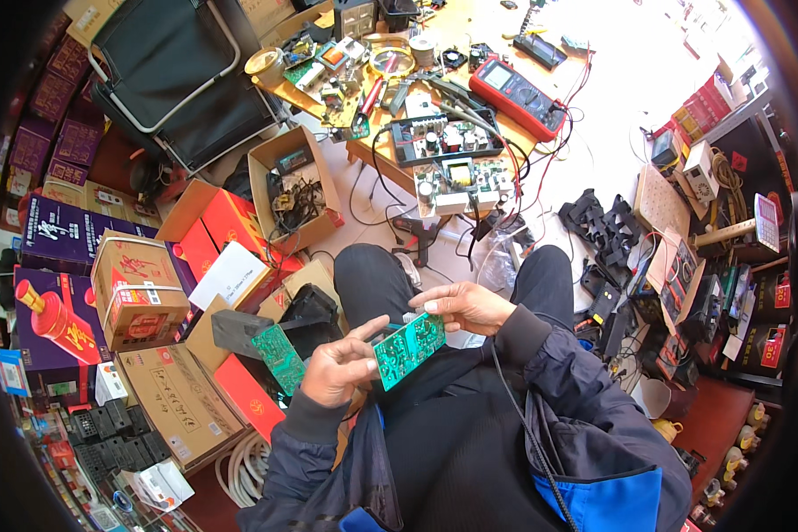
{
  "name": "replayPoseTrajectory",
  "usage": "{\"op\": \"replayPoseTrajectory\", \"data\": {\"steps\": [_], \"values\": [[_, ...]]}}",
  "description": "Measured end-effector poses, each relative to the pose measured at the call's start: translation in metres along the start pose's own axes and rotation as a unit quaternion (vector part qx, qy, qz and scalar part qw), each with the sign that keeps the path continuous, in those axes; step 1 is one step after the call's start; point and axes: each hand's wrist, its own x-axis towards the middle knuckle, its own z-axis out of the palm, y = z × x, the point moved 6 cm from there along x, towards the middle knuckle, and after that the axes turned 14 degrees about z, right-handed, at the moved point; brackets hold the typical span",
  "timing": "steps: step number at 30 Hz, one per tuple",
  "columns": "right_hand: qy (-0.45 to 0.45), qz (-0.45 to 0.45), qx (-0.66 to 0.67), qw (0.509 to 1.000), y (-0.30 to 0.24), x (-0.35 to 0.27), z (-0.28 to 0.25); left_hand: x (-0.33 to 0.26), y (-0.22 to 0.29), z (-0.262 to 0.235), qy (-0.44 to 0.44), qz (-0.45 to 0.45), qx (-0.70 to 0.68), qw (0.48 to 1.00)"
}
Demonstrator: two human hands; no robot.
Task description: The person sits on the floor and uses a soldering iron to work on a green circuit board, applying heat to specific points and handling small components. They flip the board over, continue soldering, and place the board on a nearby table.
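Observation:
A green circuit board [410,351] is held above my lap, tilted, with its solder side facing up toward me. My left hand [339,362] grips its left edge between thumb and fingers. At the far right corner, my right hand [465,307] has hold of it, thumb and fingers closed on the edge. The parts on its underside are mostly hidden; a little grey metal shows at the far edge. Left of my left hand, a second green circuit board [278,358] leans beside a black box-shaped case [238,334].
Ahead stands a wooden workbench [363,160] with a red multimeter [516,96], an opened power supply [443,137] and tangled leads. A cardboard box [335,199] of wires is on the floor. Stacked cartons [140,288] crowd the left; black straps [603,230] lie at the right.

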Motion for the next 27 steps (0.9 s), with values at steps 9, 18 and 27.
{"op": "replayPoseTrajectory", "data": {"steps": [9, 18, 27], "values": [[0.077, -0.02, -0.115, 0.99, -0.006, -0.001, 0.002, -0.01, -0.006, -0.002, 0.011, 0.012, -0.051, 0.999], [0.155, -0.08, -0.229, 0.958, -0.023, -0.031, 0.005, -0.01, -0.015, 0.004, 0.015, 0.047, -0.144, 0.988], [0.412, -0.45, -0.113, 0.785, -0.143, -0.203, -0.049, -0.006, -0.001, -0.009, 0.094, 0.131, -0.211, 0.964]]}}
